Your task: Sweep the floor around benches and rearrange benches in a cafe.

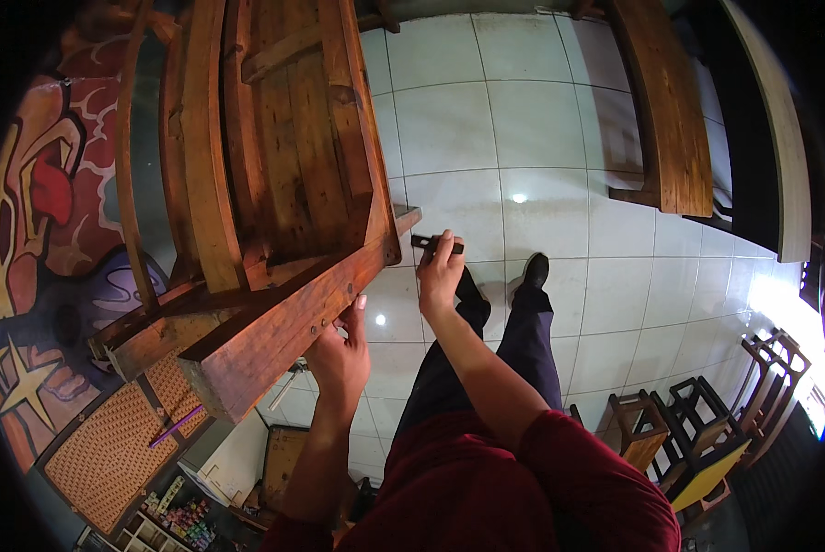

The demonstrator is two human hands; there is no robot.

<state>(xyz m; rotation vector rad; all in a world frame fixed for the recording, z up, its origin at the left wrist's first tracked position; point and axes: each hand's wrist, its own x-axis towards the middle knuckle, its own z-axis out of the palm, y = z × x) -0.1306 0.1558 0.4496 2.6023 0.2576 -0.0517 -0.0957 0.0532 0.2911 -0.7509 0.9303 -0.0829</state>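
Note:
A piece of varnished wooden furniture [295, 303], with thick legs and a slatted plank underside, lies tipped over at the left. My left hand [340, 352] is at the lower edge of its nearest thick leg, thumb raised against the wood near several dark round marks; whether the fingers grip the leg is hidden. My right hand [438, 276] is just to the right of the furniture's corner, above the floor, closed around a small dark tool [424, 242] with an opening near its end. The tool does not touch the wood.
White floor tiles [543, 131] lie under my feet. A wooden bench [671, 103] stands at the upper right, several stools [702, 421] at the lower right. A woven panel [102, 455], a white cabinet [226, 455] and a painted wall [46, 228] are at the left.

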